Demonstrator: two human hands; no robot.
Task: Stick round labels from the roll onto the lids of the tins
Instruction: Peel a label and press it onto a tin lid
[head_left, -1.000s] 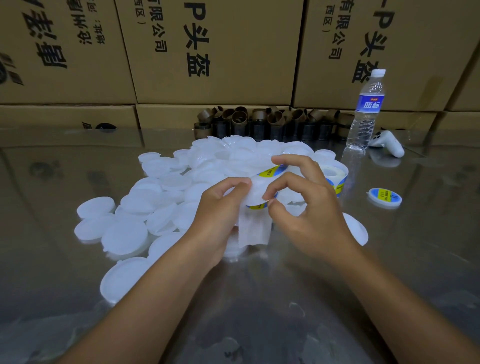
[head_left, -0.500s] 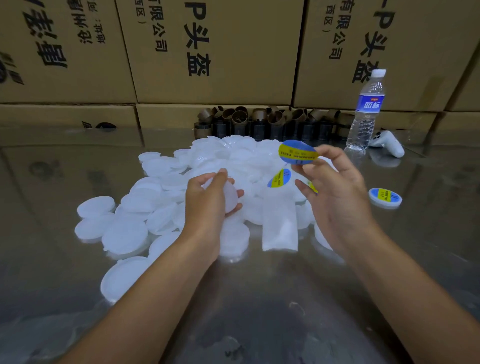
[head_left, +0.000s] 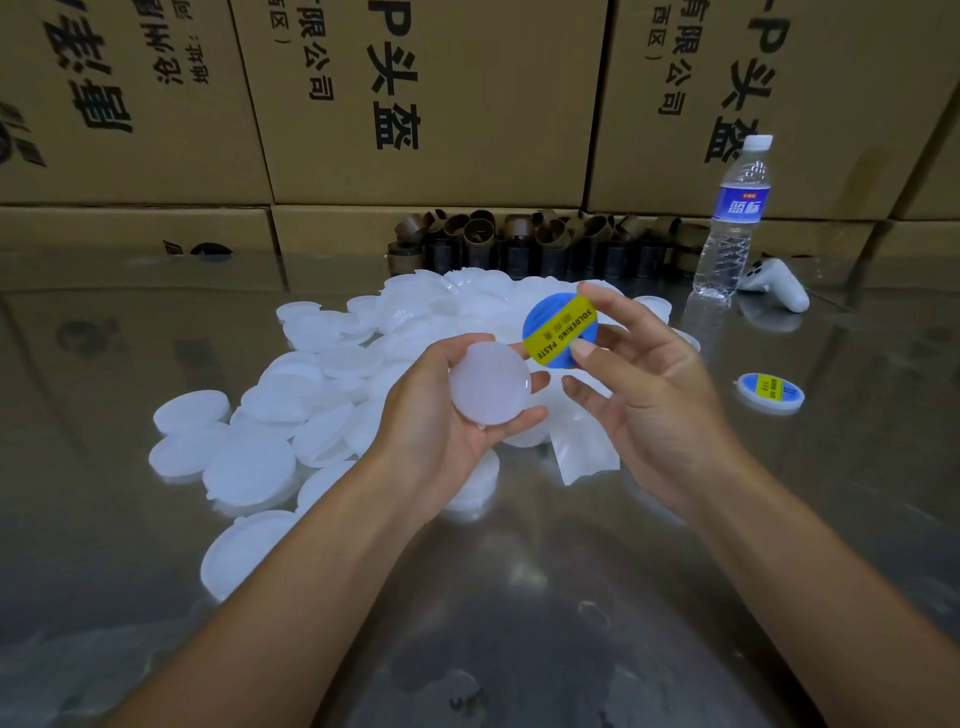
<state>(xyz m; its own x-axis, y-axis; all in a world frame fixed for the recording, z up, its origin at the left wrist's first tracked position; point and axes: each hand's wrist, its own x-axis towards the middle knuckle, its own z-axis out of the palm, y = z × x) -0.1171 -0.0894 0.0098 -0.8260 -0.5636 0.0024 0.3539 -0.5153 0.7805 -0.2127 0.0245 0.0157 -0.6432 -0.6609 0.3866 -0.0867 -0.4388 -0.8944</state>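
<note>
My left hand holds a plain white round lid above the table, fingers curled round its rim. My right hand pinches a round blue label with a yellow band between thumb and fingertips, just up and right of the lid and apart from it. A strip of white backing paper lies on the table below my hands; the roll itself is hidden. A heap of white lids covers the table behind and to the left. One labelled lid lies alone at the right.
A water bottle stands at the back right beside a white controller. Brown cardboard cores line the back edge. Stacked cardboard boxes wall off the rear. The table surface is shiny metal.
My left hand lifted a white lid off the heap and turned it face up. My right hand peeled the blue label off the backing and brought it closer to the lid.
</note>
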